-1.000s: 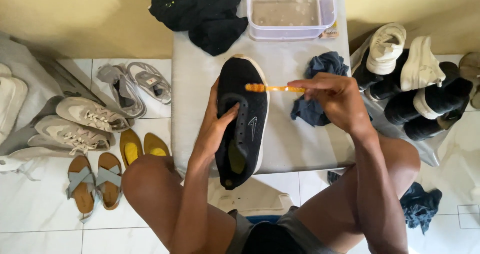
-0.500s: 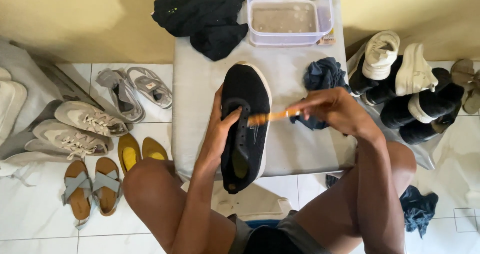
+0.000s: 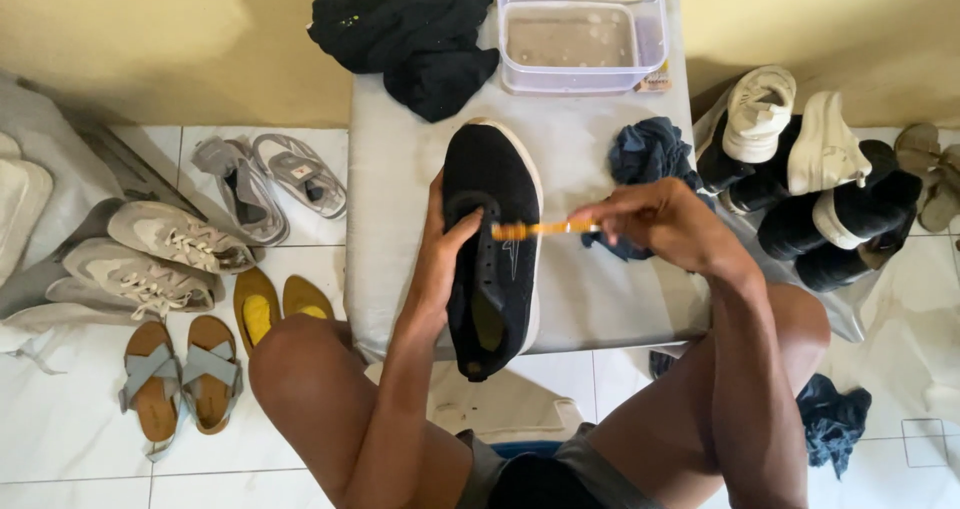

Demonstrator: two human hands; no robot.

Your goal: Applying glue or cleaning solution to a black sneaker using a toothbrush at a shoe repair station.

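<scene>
Holding: left hand [image 3: 440,259] grips a black shoe [image 3: 492,239] by its side, thumb across the opening, sole edge turned right
Brush: right hand [image 3: 665,224] pinches an orange brush [image 3: 530,231] by the handle; its tip lies on the shoe's upper, just below the opening
Shoe place: raised over the grey table [image 3: 600,299], toe toward the wall, heel toward the person's knees
Left hand state: clenched around the shoe
Right hand state: closed on the brush handle
Tub: clear plastic tub [image 3: 582,39] of cloudy water at the table's far edge
Black cloth: dark heap [image 3: 405,24] at the table's far left corner, just beside the tub
Blue rag: crumpled blue rag [image 3: 648,159] on the table, behind the right hand
Floor left: grey trainers [image 3: 268,184], beige trainers [image 3: 160,254], yellow flats [image 3: 280,304] and strap sandals [image 3: 180,374] on white tiles
Floor right: black and white shoes [image 3: 810,184] piled beside the table; another dark rag [image 3: 835,419] near the right knee
Under table: pale cloth [image 3: 510,404] between the person's legs
</scene>
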